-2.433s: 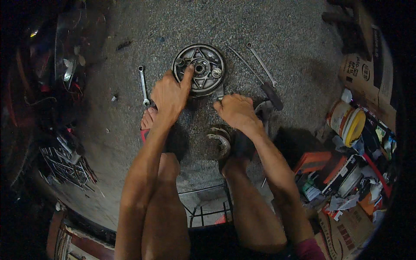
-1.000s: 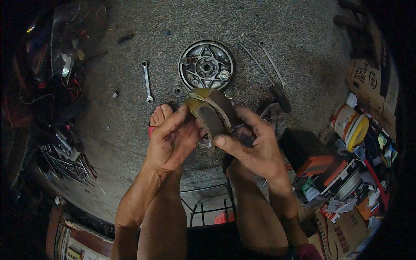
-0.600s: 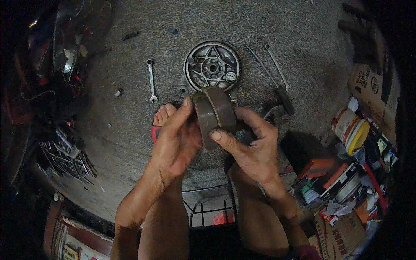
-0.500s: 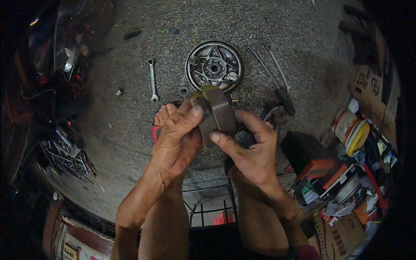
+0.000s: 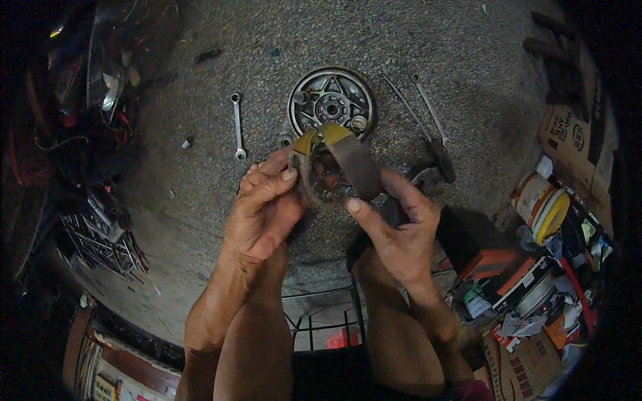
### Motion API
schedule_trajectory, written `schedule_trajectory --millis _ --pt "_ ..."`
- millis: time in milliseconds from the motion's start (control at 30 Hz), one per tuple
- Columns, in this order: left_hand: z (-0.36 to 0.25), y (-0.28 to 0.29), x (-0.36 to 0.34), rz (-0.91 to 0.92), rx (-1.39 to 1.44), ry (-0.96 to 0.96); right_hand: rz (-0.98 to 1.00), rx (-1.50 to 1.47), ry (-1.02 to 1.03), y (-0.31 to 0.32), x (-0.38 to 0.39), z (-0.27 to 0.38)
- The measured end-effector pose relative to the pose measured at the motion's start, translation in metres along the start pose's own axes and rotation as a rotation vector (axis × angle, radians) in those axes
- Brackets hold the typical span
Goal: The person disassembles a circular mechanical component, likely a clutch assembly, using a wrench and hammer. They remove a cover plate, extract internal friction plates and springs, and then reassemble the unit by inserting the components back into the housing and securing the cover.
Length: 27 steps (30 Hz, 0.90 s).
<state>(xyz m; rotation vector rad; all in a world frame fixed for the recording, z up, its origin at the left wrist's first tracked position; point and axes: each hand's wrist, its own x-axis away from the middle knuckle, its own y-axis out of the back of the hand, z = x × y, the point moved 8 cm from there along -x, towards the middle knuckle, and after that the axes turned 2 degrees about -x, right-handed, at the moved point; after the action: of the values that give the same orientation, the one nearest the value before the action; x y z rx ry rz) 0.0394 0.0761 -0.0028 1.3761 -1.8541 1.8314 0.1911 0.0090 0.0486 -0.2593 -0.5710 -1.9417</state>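
A pair of curved brake shoes (image 5: 359,165) is held up between my hands, their yellow ends close together at the top and dark lining on the outer face. My left hand (image 5: 259,212) grips the left shoe, thumb on its edge. My right hand (image 5: 404,227) has thumb and fingers around the right shoe. Small parts show between the shoes, too dim to name. Just beyond, a round metal brake plate (image 5: 319,87) lies flat on the ground, partly covered by the yellow ends.
A combination wrench (image 5: 237,127) lies left of the plate. On the right are another wrench (image 5: 431,110) and a thin rod tool with a dark handle (image 5: 440,160). Cartons and a white-and-yellow tub (image 5: 538,200) crowd the right side; metal rods (image 5: 107,247) lie at left.
The brake shoes have turned and spread apart, so the gap between them now shows. My right hand has shifted slightly right, my left hand slightly left.
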Motion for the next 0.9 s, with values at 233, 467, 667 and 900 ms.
schedule_trajectory --millis 233,467,667,900 --pt "0.007 0.03 -0.002 -0.031 -0.155 -0.05 0.033 0.542 0.632 -0.03 0.004 0.054" --pt "0.003 0.031 -0.016 -0.079 -0.188 -0.084 0.046 0.667 0.732 -0.044 -0.011 0.041" --pt "-0.007 0.041 -0.022 -0.182 -0.307 -0.158 -0.006 0.651 0.743 -0.048 -0.016 0.043" --pt "-0.011 0.06 -0.027 -0.404 -0.357 -0.193 -0.006 0.686 0.727 -0.058 -0.023 0.039"
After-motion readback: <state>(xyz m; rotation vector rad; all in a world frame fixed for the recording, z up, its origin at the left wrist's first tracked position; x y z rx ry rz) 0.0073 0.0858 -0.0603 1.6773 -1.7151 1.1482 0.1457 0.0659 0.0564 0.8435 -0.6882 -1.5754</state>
